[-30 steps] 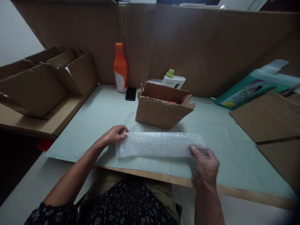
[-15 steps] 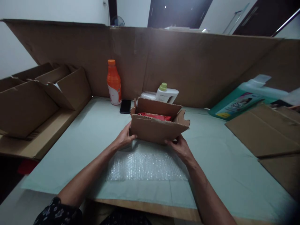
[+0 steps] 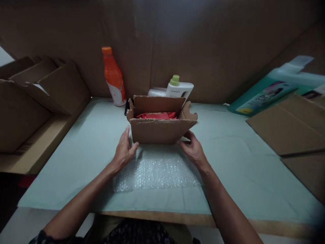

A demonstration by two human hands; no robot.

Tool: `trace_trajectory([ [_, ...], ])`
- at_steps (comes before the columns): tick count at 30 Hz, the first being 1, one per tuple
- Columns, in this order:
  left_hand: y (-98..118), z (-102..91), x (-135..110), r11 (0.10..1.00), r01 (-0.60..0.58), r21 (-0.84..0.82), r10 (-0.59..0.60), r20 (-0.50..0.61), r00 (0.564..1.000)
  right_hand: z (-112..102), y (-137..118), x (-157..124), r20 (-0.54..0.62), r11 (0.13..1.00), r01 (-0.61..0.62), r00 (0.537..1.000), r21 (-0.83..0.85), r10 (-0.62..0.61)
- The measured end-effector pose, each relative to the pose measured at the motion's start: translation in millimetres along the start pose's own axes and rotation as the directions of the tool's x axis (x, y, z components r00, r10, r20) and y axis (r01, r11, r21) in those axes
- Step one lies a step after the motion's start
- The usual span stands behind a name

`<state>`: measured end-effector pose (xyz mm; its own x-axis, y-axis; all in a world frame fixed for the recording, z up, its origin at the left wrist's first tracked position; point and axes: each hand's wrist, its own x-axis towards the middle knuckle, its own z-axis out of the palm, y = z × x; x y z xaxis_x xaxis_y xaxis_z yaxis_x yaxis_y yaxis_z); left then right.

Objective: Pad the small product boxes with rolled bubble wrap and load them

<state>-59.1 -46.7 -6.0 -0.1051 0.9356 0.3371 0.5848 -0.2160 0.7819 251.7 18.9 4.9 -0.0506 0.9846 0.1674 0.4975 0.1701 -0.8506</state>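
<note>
A small open cardboard box with something red inside stands on the pale green table cover. My left hand rests against the box's left side, fingers stretched along it. On the box's right lower corner my right hand curls its fingers. In front of the box, between my forearms, a sheet of bubble wrap lies flat on the cover.
An orange bottle and a white bottle with a green cap stand by the cardboard back wall. Open cardboard boxes sit at left. At right lie a teal jug on its side and flat cardboard sheets.
My hands let go of the bubble wrap, which now lies flat, and took the box by its sides. The box has turned square to me.
</note>
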Motion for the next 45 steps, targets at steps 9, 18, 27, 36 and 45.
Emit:
trace_trajectory([
  [9, 15.9, 0.5, -110.3, 0.862, -0.406, 0.304, 0.234, 0.471, 0.851, 61.1, -36.6, -136.1, 0.461, 0.808, 0.526, 0.805, -0.263, -0.374],
  [18, -10.0, -42.1, -110.4, 0.971, -0.182, 0.157, 0.105, 0.402, 0.909, -69.4, 52.2, -139.1, -0.079, 0.738, 0.013, 0.993, -0.675, -0.089],
  [27, 12.3, -14.2, -12.7, 0.984, 0.139, -0.112, -0.131, 0.073, 0.989, -8.5, 0.9, -65.1, 0.001, 0.964, 0.133, 0.991, -0.232, -0.137],
  [36, 23.4, 33.9, 42.9, 0.958, 0.147, -0.247, -0.139, 0.050, 0.989, 8.2, -0.2, 27.6, -0.016, 0.998, 0.041, 0.999, -0.041, -0.042],
  [45, -2.4, -9.9, -10.9, 0.977, 0.034, 0.211, -0.079, 0.208, 0.975, -49.7, 49.4, -51.8, 0.022, 0.945, 0.060, 0.998, -0.322, -0.056],
])
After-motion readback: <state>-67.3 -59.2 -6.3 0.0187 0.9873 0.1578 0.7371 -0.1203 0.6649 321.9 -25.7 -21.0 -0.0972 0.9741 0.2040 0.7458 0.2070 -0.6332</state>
